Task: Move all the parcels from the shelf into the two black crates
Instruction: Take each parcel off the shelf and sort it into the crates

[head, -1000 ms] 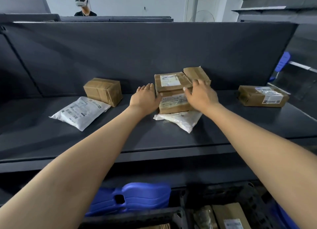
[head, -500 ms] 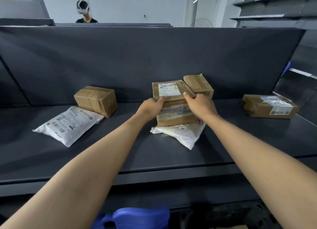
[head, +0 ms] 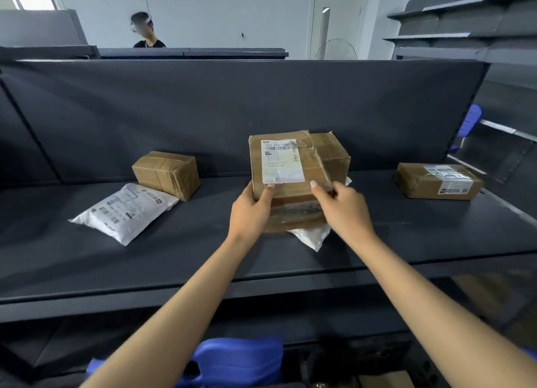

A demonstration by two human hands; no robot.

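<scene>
We look down along two bare forearms reaching over a dark grey shelf [head: 87,265] with a tall dark back panel. Our left hand [head: 251,210] and right hand [head: 344,210] both grip a stack of two brown cardboard boxes at the middle of the shelf — the left thumb presses the near edge of the top box [head: 286,162], beside its white shipping label, and the right thumb presses the same edge further right. The top box is tipped so that its labelled face turns toward us. Beneath it sits the lower box [head: 296,213], gripped at its two sides by our hands, and under that lies a white plastic mailer [head: 312,236], one corner sticking out toward us. Another brown box [head: 334,152] stands just behind the stack, against the back panel. To the left, well apart, a taped brown parcel [head: 167,174] rests with a flat white mailer bag [head: 125,212] just in front of it, touching or nearly so. Far right on the shelf lies a flat brown box [head: 438,180] with a label. Below the shelf edge we see a blue plastic object [head: 238,361] — the black crates are mostly hidden. Beyond the panel stands another person [head: 146,30].
</scene>
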